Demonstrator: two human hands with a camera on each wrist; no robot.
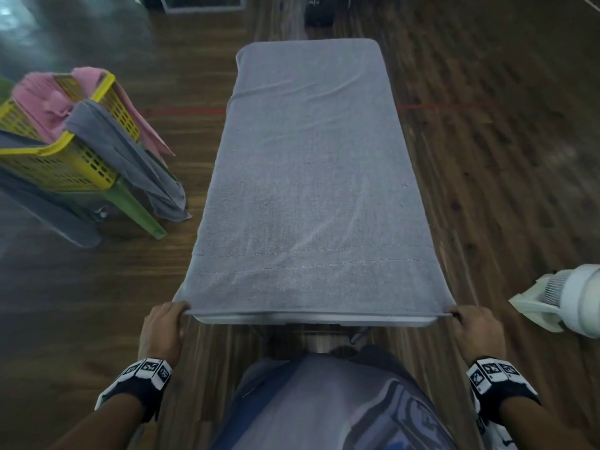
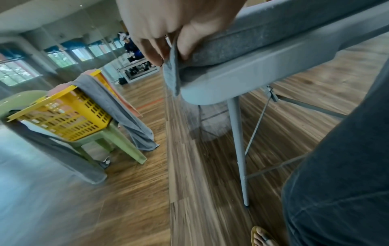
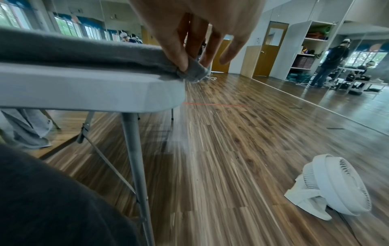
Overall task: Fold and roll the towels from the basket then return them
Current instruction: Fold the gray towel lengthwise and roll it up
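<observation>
Status: one grey towel [image 1: 308, 177] lies spread lengthwise along the desk [image 1: 311, 319], covering nearly all of its top. It looks doubled along its length, judging by the thick near edge in the wrist views, though I cannot be sure of the layer count from here. A few shallow creases remain toward the far end.

My left hand [image 1: 162, 329] pinches the near left corner of the towel between thumb and fingers; the left wrist view shows the corner hanging just over the desk rim. My right hand [image 1: 475, 329] pinches the near right corner between thumb and forefinger, the other fingers loose and spread. Both corners sit at the near desk edge, cloth taut between them.

Done so far: this towel taken out and laid flat. Not yet done: rolling it, and returning it.

Remaining stock: the yellow basket [image 1: 65, 164] stands on a green chair [image 1: 143, 212] to my left, apart from the desk. A pink towel [image 1: 42, 95] and at least one more grey towel [image 1: 130, 157] hang unfolded over its rim. So most of the task is ahead, by my judgement.

Writing: none legible. Wristbands [image 1: 147, 373] carry black-and-white square code markers, no text. White floor fan [image 1: 571, 300] to my right shows no readable brand.
</observation>
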